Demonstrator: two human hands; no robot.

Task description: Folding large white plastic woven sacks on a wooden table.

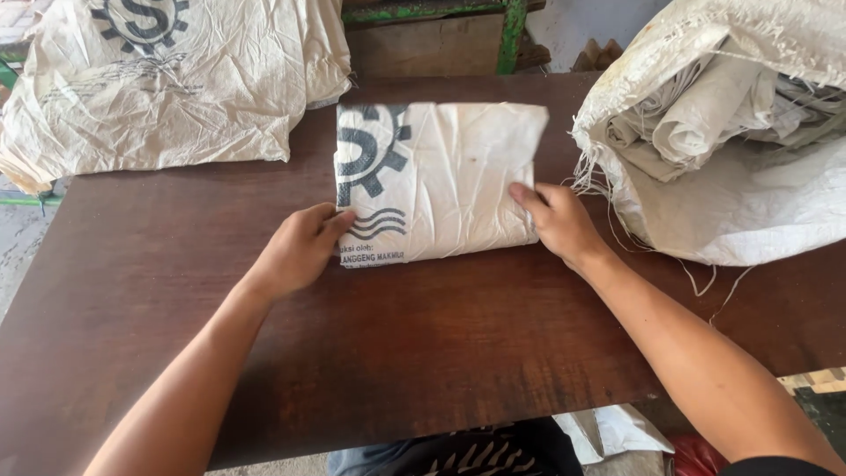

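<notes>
1. Progress: folded sack (441, 181) already down to a compact rectangle, lying flat at mid worktop (423, 353). Edges look roughly squared; whether another fold is left can't be told from this view.
2. Left hand (300, 247): fingers curled, tips pressing the sack's near-left corner by the dark printed logo; holding nothing.
3. Right hand (560, 220): flat-ish, fingers pinning the sack's right edge; nothing gripped.
4. So sack sits btwn both hands, touching each.
5. Nearby: loose flat sack (167, 79) at far left; big open sack w/ rolled sacks inside (731, 132) at right, just beside the right hand.
</notes>
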